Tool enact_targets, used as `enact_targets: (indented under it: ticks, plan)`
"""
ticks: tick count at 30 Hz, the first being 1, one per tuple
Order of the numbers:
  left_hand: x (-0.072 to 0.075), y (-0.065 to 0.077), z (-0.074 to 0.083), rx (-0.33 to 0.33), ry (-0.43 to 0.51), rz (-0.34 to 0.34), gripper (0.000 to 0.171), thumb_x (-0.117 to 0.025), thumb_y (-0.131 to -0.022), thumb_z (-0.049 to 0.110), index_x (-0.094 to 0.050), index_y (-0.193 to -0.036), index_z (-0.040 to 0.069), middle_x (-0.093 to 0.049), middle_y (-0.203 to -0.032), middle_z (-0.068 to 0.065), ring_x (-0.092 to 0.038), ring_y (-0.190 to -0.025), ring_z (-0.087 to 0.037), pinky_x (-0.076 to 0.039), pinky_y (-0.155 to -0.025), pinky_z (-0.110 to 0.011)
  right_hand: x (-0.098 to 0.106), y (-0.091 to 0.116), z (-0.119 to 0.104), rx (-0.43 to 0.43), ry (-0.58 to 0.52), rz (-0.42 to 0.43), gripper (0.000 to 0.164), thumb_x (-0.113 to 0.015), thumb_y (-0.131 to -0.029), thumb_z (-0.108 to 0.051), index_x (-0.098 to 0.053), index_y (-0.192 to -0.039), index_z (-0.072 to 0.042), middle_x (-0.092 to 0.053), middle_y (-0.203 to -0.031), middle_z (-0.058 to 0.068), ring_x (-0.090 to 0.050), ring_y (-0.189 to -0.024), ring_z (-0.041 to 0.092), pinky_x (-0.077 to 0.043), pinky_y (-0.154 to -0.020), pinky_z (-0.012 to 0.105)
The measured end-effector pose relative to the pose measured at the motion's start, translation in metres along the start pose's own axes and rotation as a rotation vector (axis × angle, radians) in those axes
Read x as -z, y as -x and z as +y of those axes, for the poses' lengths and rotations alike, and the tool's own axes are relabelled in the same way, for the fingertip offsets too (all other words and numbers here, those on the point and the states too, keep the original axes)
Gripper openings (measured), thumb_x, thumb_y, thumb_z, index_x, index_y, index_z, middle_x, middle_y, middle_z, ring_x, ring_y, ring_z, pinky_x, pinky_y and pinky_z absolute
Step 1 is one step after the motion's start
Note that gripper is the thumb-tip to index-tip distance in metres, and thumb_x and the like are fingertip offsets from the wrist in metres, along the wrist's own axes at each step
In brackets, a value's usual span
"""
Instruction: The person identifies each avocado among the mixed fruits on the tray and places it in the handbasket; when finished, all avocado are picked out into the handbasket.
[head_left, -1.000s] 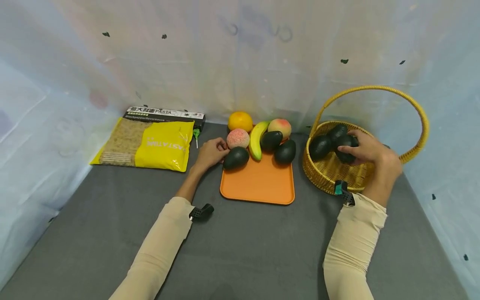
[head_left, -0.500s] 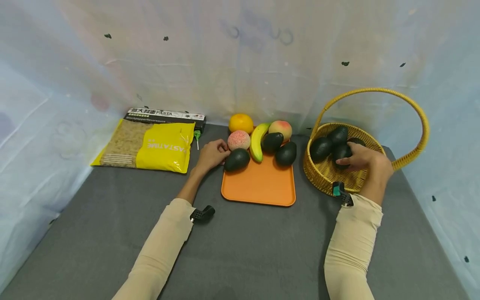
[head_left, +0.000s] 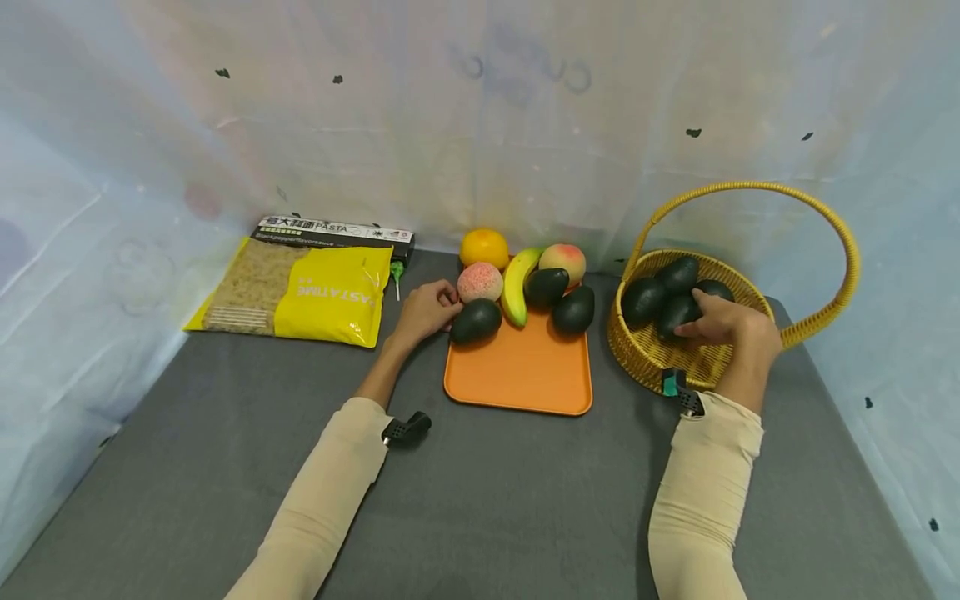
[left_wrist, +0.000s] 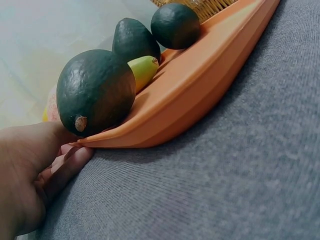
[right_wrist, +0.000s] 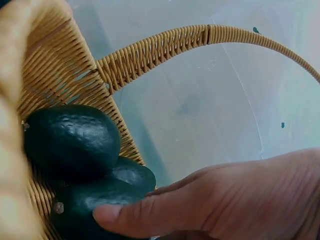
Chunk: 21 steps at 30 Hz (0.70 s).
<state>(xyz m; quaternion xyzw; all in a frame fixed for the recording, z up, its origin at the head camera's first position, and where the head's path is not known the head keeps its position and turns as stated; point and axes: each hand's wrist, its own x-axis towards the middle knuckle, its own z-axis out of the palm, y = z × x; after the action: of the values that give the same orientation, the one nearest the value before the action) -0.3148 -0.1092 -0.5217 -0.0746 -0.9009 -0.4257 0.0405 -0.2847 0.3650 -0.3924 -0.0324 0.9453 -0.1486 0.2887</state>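
Observation:
At the left edge of the orange tray, my left hand pinches the rim beside a dark green avocado. The left wrist view has its thumb partly hidden behind that avocado and its fingers low at the tray's edge. Inside the yellow wicker basket, my right hand grips an avocado. The thumb lies across its side; the other fingers are mostly hidden. Several avocados fill the back of the basket, one right against the gripped one.
Also on the tray are a peach, a banana, an orange, another peach and two more avocados. A yellow pasta bag, a black pasta box and a green lollipop lie left. The basket's tall handle arches up.
My right hand has moved left and lower inside the basket with the avocado, which now sits among the others. My left hand stays at the tray's edge.

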Motion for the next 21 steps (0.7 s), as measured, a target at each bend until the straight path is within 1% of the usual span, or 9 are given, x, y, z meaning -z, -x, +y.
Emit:
enact_targets:
  ticks: [4, 6, 7, 9, 11, 14, 19, 20, 21]
  plan:
    - [-0.001, 0.001, -0.001, 0.001, -0.006, -0.002, 0.020, -0.072, -0.094, 0.028, -0.070, -0.099, 0.009, -0.074, -0.080, -0.009, -0.065, -0.055, -0.010, -0.050, -0.057, -0.024, -0.001, 0.003, 0.003, -0.018, -0.021, 0.012, 0.107, -0.060, -0.103, -0.049, 0.017, -0.164, -0.003, 0.003, -0.168, 0.037, 0.001, -0.153, 0.063, -0.017, -0.119, 0.079]
    - [-0.001, 0.001, 0.000, 0.000, -0.008, -0.002, 0.020, -0.072, -0.094, 0.028, -0.070, -0.099, 0.009, -0.075, -0.081, -0.009, -0.065, -0.056, -0.010, -0.050, -0.057, -0.024, -0.001, 0.006, 0.004, -0.033, -0.032, 0.020, 0.108, -0.060, -0.102, -0.050, 0.017, -0.164, -0.006, -0.016, -0.168, 0.034, -0.002, -0.153, 0.063, -0.018, -0.118, 0.079]
    - [-0.001, 0.001, 0.000, 0.001, -0.011, -0.001, 0.020, -0.072, -0.094, 0.028, -0.070, -0.100, 0.009, -0.075, -0.081, -0.009, -0.065, -0.056, -0.011, -0.049, -0.058, -0.024, -0.001, 0.007, 0.004, -0.039, -0.033, 0.019, 0.108, -0.060, -0.102, -0.051, 0.017, -0.164, -0.007, -0.019, -0.167, 0.035, -0.003, -0.153, 0.063, -0.020, -0.117, 0.080]
    - [-0.001, 0.002, 0.001, 0.007, -0.012, -0.005, 0.020, -0.073, -0.095, 0.028, -0.070, -0.100, 0.009, -0.075, -0.082, -0.010, -0.065, -0.057, -0.011, -0.050, -0.058, -0.024, 0.000, 0.010, 0.004, -0.049, -0.034, 0.015, 0.107, -0.059, -0.103, -0.051, 0.016, -0.164, -0.007, -0.041, -0.158, 0.032, -0.006, -0.152, 0.064, -0.022, -0.115, 0.080]
    - [-0.001, 0.003, 0.001, 0.009, -0.012, -0.008, 0.019, -0.073, -0.095, 0.028, -0.070, -0.100, 0.010, -0.075, -0.082, -0.010, -0.065, -0.057, -0.011, -0.050, -0.058, -0.024, 0.000, 0.013, 0.004, -0.046, -0.028, 0.014, 0.104, -0.057, -0.104, -0.050, 0.015, -0.165, -0.007, -0.055, -0.147, 0.032, -0.011, -0.151, 0.064, -0.026, -0.113, 0.079]
    - [-0.001, 0.002, 0.001, 0.007, -0.011, -0.002, 0.019, -0.073, -0.095, 0.027, -0.070, -0.100, 0.009, -0.075, -0.083, -0.011, -0.064, -0.056, -0.010, -0.049, -0.058, -0.024, 0.002, 0.015, 0.000, -0.030, -0.021, 0.023, 0.100, -0.056, -0.105, -0.048, 0.013, -0.165, -0.006, -0.051, -0.150, 0.033, -0.020, -0.150, 0.063, -0.027, -0.114, 0.078]
    - [0.001, 0.000, 0.002, 0.004, -0.012, 0.003, 0.019, -0.073, -0.095, 0.027, -0.070, -0.099, 0.009, -0.075, -0.083, -0.011, -0.064, -0.056, -0.010, -0.049, -0.058, -0.024, 0.006, 0.018, -0.005, 0.009, -0.006, 0.053, 0.093, -0.054, -0.107, -0.042, 0.006, -0.166, -0.003, -0.011, -0.167, 0.039, -0.020, -0.149, 0.063, -0.028, -0.116, 0.078]
    - [0.001, 0.000, 0.002, 0.004, -0.011, 0.002, 0.019, -0.073, -0.095, 0.027, -0.070, -0.099, 0.009, -0.075, -0.083, -0.011, -0.064, -0.056, -0.010, -0.049, -0.057, -0.023, 0.007, 0.019, -0.005, 0.012, -0.003, 0.058, 0.092, -0.054, -0.107, -0.042, 0.005, -0.166, -0.003, -0.002, -0.168, 0.039, -0.014, -0.150, 0.064, -0.026, -0.116, 0.078]
    - [0.000, 0.000, 0.002, 0.003, -0.013, 0.002, 0.019, -0.073, -0.094, 0.027, -0.070, -0.100, 0.009, -0.075, -0.082, -0.011, -0.064, -0.057, -0.011, -0.049, -0.057, -0.023, 0.008, 0.021, -0.006, 0.018, 0.006, 0.067, 0.091, -0.054, -0.107, -0.042, 0.004, -0.166, -0.004, 0.000, -0.168, 0.038, -0.012, -0.151, 0.064, -0.025, -0.116, 0.079]
